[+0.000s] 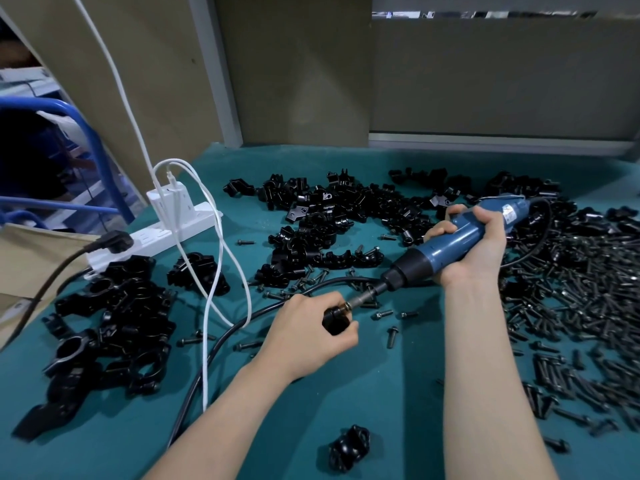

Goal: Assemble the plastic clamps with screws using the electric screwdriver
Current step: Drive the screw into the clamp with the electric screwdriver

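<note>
Head view showed the left hand [311,336] pinching a small black clamp [335,320] just below the bit of the electric screwdriver [446,249], which the right hand [474,244] gripped round its blue barrel. Being rigid plastic, the clamp looked light and smooth, likely to spin under torque, so holding its flanks firmly seemed wise. Loose screws [571,306] lay right of the right hand.

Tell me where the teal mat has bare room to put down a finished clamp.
Bare teal mat lies between the left forearm and right forearm, beyond the lone black plastic clamp. Crowded: black screw pile on the right, black clamp heap on the left.
</note>
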Action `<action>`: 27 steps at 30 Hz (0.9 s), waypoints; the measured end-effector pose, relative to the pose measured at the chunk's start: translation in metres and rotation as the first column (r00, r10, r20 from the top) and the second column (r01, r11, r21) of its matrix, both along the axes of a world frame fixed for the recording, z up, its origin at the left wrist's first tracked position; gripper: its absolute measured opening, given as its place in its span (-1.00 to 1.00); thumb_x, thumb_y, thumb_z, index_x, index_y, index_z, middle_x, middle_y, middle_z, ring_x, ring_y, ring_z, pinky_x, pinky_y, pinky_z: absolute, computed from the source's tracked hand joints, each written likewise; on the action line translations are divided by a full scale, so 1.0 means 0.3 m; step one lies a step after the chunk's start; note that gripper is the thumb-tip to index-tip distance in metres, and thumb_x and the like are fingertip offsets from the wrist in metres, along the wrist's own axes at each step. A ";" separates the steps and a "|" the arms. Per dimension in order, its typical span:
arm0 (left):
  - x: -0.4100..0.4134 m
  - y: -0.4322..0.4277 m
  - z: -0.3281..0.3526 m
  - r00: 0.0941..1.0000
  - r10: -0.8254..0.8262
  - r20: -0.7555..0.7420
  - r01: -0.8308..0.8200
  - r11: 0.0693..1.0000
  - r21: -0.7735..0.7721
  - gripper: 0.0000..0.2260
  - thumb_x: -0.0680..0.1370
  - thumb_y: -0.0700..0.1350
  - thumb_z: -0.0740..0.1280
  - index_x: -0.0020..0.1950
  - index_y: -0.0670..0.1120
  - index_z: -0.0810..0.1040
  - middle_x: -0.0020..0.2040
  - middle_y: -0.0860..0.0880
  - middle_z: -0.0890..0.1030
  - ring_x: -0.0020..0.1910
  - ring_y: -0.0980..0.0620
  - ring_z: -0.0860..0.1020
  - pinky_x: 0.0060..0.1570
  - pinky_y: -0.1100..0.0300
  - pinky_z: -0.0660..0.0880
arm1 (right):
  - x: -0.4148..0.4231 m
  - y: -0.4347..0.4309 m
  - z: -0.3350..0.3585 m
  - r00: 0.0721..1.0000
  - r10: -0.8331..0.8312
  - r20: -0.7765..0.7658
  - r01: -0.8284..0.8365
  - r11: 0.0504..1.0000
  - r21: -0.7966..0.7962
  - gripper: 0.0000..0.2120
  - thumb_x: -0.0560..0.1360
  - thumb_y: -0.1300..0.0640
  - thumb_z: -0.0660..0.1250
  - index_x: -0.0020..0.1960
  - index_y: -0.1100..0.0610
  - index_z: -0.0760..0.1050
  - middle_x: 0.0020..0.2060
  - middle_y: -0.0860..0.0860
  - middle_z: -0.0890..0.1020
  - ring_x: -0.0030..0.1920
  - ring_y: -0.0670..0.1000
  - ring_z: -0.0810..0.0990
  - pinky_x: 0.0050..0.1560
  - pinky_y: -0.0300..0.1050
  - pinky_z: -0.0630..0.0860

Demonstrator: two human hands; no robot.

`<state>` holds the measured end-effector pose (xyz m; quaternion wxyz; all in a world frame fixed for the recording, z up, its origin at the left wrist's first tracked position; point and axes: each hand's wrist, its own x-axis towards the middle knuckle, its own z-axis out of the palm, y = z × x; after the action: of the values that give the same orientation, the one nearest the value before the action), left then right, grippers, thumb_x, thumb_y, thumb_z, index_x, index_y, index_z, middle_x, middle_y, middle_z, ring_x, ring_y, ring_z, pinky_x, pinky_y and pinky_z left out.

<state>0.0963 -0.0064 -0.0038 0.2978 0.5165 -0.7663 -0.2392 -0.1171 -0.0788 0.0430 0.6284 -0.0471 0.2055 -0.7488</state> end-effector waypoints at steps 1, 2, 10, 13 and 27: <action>0.000 0.001 -0.001 1.000 0.003 0.002 -0.003 1.000 -0.003 -0.81 0.41 0.08 0.36 -0.35 0.15 0.39 -0.50 0.06 0.45 -0.48 0.10 0.37 -0.43 0.31 0.30 | -0.001 -0.001 -0.002 1.000 0.002 0.000 -0.002 1.000 -0.002 -0.92 0.47 0.12 0.28 -0.18 0.11 0.43 -0.31 -0.09 0.55 -0.50 -0.11 0.41 -0.44 -0.28 0.42; -0.001 0.001 -0.001 1.000 0.008 0.003 -0.008 1.000 -0.005 -0.79 0.41 0.06 0.38 -0.35 0.16 0.38 -0.50 0.07 0.44 -0.48 0.10 0.37 -0.44 0.31 0.30 | -0.001 -0.002 -0.005 1.000 0.002 0.001 -0.002 1.000 0.000 -0.92 0.47 0.12 0.28 -0.18 0.10 0.43 -0.31 -0.09 0.55 -0.50 -0.11 0.41 -0.44 -0.28 0.42; -0.007 0.009 0.008 0.999 0.034 0.010 -0.034 0.999 0.005 -0.76 0.45 0.02 0.40 -0.33 0.13 0.39 -0.48 0.05 0.47 -0.50 0.11 0.35 -0.46 0.34 0.26 | -0.006 -0.009 -0.028 1.000 0.000 0.014 0.000 1.000 0.004 -0.94 0.45 0.12 0.29 -0.15 0.09 0.43 -0.29 -0.11 0.51 -0.46 -0.12 0.39 -0.36 -0.29 0.40; -0.010 0.015 0.013 0.995 0.059 0.081 -0.053 0.996 -0.070 -0.80 0.47 0.03 0.39 -0.27 0.09 0.40 -0.49 0.09 0.42 -0.50 0.12 0.35 -0.44 0.33 0.24 | -0.004 -0.011 -0.031 1.000 0.002 0.005 -0.002 0.999 0.038 -0.93 0.46 0.12 0.29 -0.15 0.11 0.44 -0.30 -0.10 0.50 -0.44 -0.12 0.39 -0.30 -0.30 0.38; -0.025 0.037 0.025 0.982 0.126 0.138 -0.085 0.960 -0.268 -0.82 0.43 -0.04 0.46 -0.24 -0.04 0.49 -0.46 0.13 0.42 -0.49 0.05 0.42 -0.47 0.18 0.41 | 0.012 -0.014 -0.004 0.996 -0.014 -0.085 0.032 0.978 0.205 -0.89 0.46 0.15 0.34 -0.14 0.12 0.41 -0.37 -0.06 0.54 -0.48 -0.09 0.42 -0.36 -0.26 0.43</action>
<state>0.0887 0.0046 0.0035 0.3156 0.5299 -0.7831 -0.0795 -0.1135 -0.0831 0.0419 0.6121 -0.0105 0.3083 -0.7281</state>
